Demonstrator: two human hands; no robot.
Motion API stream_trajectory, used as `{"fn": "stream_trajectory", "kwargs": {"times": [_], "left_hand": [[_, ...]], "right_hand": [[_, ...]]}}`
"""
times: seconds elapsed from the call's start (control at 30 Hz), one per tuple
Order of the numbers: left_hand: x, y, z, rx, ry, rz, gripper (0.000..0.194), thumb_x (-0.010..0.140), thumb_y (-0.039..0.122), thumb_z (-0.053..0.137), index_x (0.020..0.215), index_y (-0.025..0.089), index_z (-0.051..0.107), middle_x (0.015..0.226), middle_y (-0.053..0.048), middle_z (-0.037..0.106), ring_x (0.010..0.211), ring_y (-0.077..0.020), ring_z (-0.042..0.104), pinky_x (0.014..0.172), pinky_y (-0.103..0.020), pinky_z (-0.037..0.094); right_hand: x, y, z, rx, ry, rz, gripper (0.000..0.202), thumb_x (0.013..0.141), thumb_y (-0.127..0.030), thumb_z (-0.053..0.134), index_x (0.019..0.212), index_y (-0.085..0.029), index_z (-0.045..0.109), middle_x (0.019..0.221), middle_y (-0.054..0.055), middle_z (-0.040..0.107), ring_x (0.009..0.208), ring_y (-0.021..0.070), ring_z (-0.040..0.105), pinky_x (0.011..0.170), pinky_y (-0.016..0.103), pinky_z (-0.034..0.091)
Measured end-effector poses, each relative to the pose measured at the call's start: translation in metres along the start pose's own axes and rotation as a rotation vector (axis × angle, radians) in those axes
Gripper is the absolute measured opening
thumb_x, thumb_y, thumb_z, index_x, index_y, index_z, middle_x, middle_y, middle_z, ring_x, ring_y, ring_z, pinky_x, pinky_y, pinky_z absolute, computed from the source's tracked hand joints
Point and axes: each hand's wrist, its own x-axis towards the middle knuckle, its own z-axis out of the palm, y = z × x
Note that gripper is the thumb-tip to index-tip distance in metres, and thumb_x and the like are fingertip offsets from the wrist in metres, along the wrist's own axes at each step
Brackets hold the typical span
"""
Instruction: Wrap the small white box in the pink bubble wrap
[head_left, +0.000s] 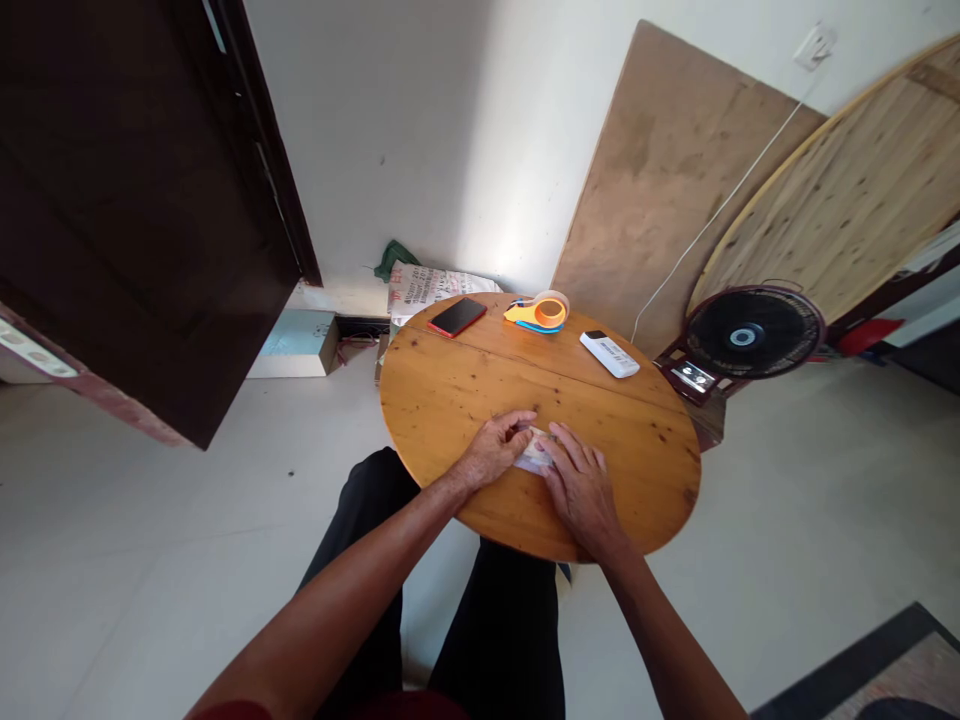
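A small pale, printed slip of paper, like a banknote [533,455], lies on the round wooden table [457,385] between my two hands. My left hand [493,450] holds its left side, with the thumb on the paper and the fingers curved around the far edge. My right hand [583,487] rests over the right side, its fingertips pressing on the paper and its thumb low at the near edge. The fingers of both hands cover parts of the slip.
Along the table's far side are a red-edged phone [457,317], an orange and blue tape dispenser [538,312] and a white remote control [609,354]. A dark fan [752,335] stands to the right. Boards [675,180] lean on the wall; a dark door [142,200] is at left.
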Motion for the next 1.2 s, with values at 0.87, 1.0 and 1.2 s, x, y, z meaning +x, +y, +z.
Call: {"fn": "stream_trajectory", "kwargs": {"times": [0.87, 1.0, 1.2], "left_hand": [[0.002, -0.007, 0.003, -0.165, 0.008, -0.057, 0.039, 0.078, 0.03, 0.066, 0.113, 0.015, 0.061, 0.105, -0.007, 0.066, 0.086, -0.014, 0.061, 0.077, -0.024, 0.05], [0.003, -0.009, 0.004, -0.211, 0.001, -0.083, 0.042, 0.076, 0.03, 0.068, 0.114, 0.014, 0.06, 0.107, -0.008, 0.065, 0.086, -0.0139, 0.061, 0.076, -0.024, 0.05], [0.002, -0.007, 0.002, -0.218, -0.024, -0.071, 0.045, 0.077, 0.031, 0.067, 0.116, 0.013, 0.057, 0.112, -0.01, 0.063, 0.092, -0.0153, 0.061, 0.079, -0.025, 0.049]], "right_hand": [[-0.002, 0.009, -0.003, 0.422, 0.127, 0.247, 0.048, 0.092, -0.036, 0.044, 0.137, -0.022, 0.041, 0.136, 0.012, 0.049, 0.124, 0.0245, 0.046, 0.102, 0.046, 0.038], [0.006, 0.016, -0.004, 0.632, 0.151, 0.414, 0.045, 0.086, -0.038, 0.053, 0.128, -0.022, 0.049, 0.125, 0.011, 0.058, 0.114, 0.0238, 0.054, 0.098, 0.044, 0.042], [0.037, 0.019, -0.006, 0.617, 0.131, 0.309, 0.02, 0.083, -0.034, 0.056, 0.094, -0.022, 0.066, 0.113, 0.008, 0.062, 0.107, 0.0224, 0.057, 0.095, 0.04, 0.043]]}}
